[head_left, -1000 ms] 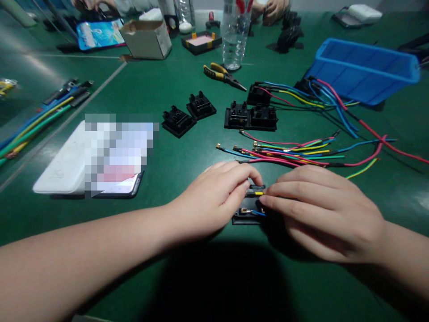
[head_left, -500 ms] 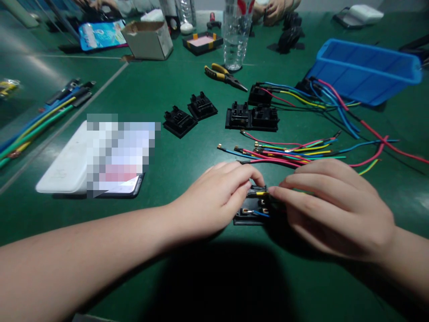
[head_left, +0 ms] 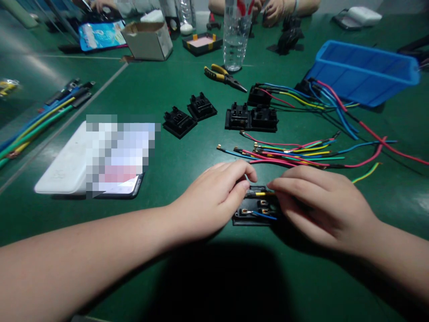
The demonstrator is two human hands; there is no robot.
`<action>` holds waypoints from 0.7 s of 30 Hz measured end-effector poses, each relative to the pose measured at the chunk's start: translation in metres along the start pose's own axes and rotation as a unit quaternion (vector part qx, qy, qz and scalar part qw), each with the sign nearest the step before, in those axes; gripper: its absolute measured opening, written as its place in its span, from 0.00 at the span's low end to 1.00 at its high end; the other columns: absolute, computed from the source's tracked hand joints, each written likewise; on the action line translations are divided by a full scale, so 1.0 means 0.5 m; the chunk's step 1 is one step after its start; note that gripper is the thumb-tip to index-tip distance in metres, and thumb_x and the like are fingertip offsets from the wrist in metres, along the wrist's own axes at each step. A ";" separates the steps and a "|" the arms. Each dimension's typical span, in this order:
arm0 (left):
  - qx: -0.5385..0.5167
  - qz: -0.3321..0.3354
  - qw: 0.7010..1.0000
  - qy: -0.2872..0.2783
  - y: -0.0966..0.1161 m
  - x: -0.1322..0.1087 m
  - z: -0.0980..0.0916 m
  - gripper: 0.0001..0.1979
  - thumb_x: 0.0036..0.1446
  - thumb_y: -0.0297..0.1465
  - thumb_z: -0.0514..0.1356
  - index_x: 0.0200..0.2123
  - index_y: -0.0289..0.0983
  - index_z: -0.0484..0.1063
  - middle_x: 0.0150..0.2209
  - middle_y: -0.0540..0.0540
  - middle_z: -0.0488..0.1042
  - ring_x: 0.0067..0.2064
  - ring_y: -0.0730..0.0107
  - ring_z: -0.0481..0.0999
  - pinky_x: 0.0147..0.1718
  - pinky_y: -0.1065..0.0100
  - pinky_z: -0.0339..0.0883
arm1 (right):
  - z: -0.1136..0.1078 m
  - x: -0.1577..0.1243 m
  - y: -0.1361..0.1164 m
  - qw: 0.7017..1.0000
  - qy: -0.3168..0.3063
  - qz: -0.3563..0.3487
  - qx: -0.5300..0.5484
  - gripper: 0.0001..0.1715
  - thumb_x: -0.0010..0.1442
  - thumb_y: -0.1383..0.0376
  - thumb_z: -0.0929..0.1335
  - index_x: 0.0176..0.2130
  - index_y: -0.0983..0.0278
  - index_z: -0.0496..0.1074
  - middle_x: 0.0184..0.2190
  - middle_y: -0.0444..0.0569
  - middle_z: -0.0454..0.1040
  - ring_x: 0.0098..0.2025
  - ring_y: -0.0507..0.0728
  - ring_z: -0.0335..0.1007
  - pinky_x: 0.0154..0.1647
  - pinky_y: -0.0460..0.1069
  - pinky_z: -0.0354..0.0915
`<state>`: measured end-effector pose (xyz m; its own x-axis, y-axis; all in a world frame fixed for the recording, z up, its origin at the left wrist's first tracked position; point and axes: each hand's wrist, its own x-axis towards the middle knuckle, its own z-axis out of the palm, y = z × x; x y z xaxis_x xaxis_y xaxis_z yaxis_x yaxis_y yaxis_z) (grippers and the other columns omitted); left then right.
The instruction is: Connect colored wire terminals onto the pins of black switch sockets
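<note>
A small black connector housing (head_left: 255, 211) lies on the green table between my hands, with yellow and blue wires plugged into its top. My left hand (head_left: 214, 199) curls over its left side and holds it down. My right hand (head_left: 318, 206) pinches the yellow wire (head_left: 263, 193) at the housing's upper right edge, fingers closed. A loose bundle of red, blue, yellow and green wires (head_left: 295, 153) lies just beyond my hands.
Several more black housings (head_left: 250, 117) sit further back, some wired. Yellow-handled pliers (head_left: 223, 76), a water bottle (head_left: 236, 36), a cardboard box (head_left: 147, 39) and a blue bin (head_left: 363, 71) stand behind. A phone on a white pad (head_left: 67, 163) lies left. Other people's hands (head_left: 275, 9) work at the far edge.
My right hand has drawn back to the right and now sits lower beside the housing, still pinching the yellow wire. More of the housing top shows. My left hand has hardly moved.
</note>
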<state>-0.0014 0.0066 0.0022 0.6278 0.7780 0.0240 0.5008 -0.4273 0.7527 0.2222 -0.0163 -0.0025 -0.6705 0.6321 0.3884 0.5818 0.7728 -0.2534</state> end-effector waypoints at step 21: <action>0.012 0.016 1.000 -0.005 -0.001 0.003 -0.002 0.08 0.66 0.26 0.51 0.42 0.35 0.70 0.41 0.49 0.75 0.45 0.68 0.72 0.46 0.68 0.62 | 0.000 0.003 -0.004 0.996 0.035 0.067 -0.038 0.05 0.61 0.70 0.65 0.40 0.64 0.71 0.29 0.45 0.74 0.30 0.53 0.69 0.31 0.48 0.61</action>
<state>-0.0015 0.0087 0.0025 0.6496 0.7591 0.0412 0.4946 -0.4632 0.7354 0.2199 -0.0168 -0.0016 -0.5517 0.7221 0.4174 0.6989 0.6733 -0.2411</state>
